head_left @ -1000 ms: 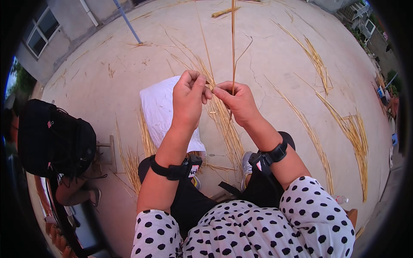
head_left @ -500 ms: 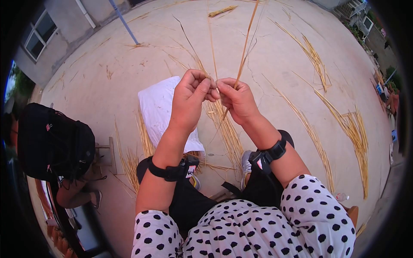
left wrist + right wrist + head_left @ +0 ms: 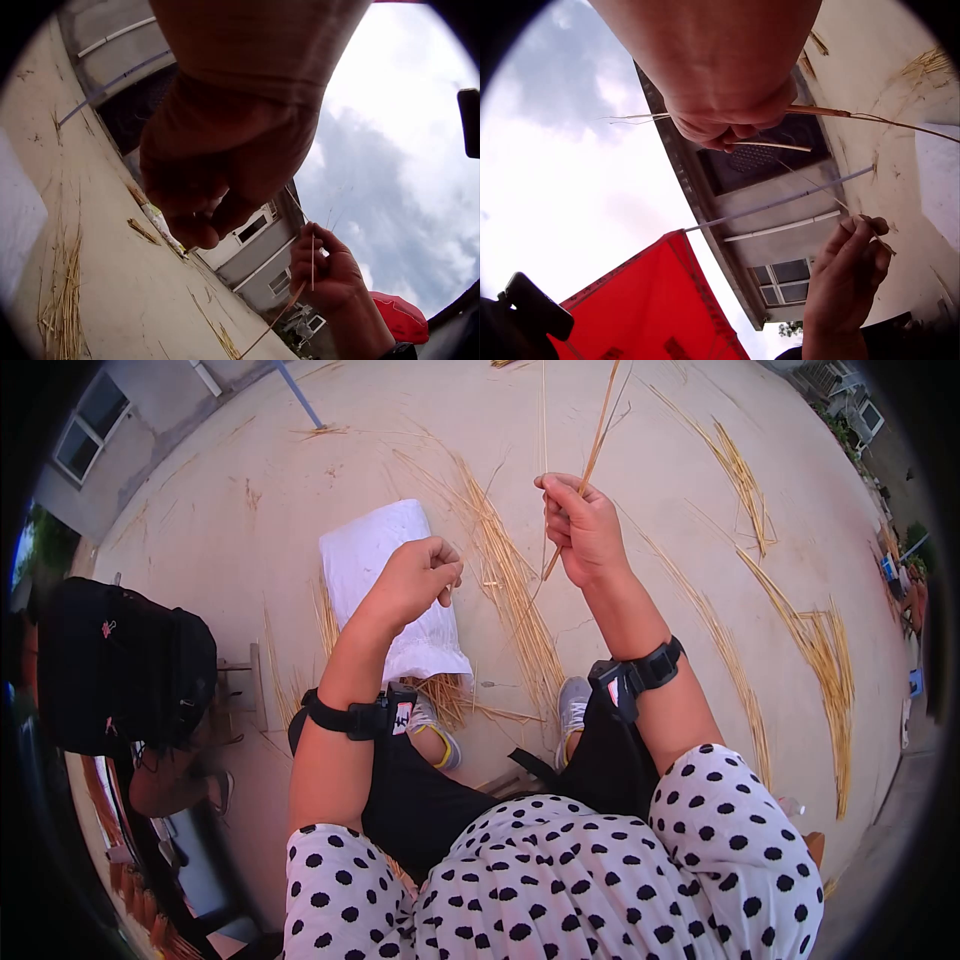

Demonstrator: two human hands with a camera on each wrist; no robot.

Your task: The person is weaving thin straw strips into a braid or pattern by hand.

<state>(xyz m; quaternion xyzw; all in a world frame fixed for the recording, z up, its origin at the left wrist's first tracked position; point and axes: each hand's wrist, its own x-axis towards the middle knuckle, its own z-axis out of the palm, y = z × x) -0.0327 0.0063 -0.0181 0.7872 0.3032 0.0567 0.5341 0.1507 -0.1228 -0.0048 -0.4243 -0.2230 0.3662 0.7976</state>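
My right hand [image 3: 585, 530] is raised ahead of me and grips a few straw stalks. A brown stalk [image 3: 602, 430] crosses the palm and sticks out at both ends; in the right wrist view the stalk [image 3: 817, 111] runs past the fist. Beside it a thinner, pale straw [image 3: 544, 430] stands up from the fingertips. Lower and to the left is my left hand [image 3: 420, 575], in front of the white sack. In the right wrist view this left hand [image 3: 847, 277] pinches a thin dry strip [image 3: 825, 191] between thumb and forefinger.
A white sack [image 3: 375, 540] covers some straw on the concrete ground. Loose straw bundles lie in the middle [image 3: 500, 550] and at the right [image 3: 825, 680]. To the left stands a black backpack [image 3: 125, 665]. A pole [image 3: 300, 395] rises farther back.
My hands were together at the fingertips and are now apart. The left has moved down and left with the thin strip, the right up and right with the stalks. The head view has shifted slightly.
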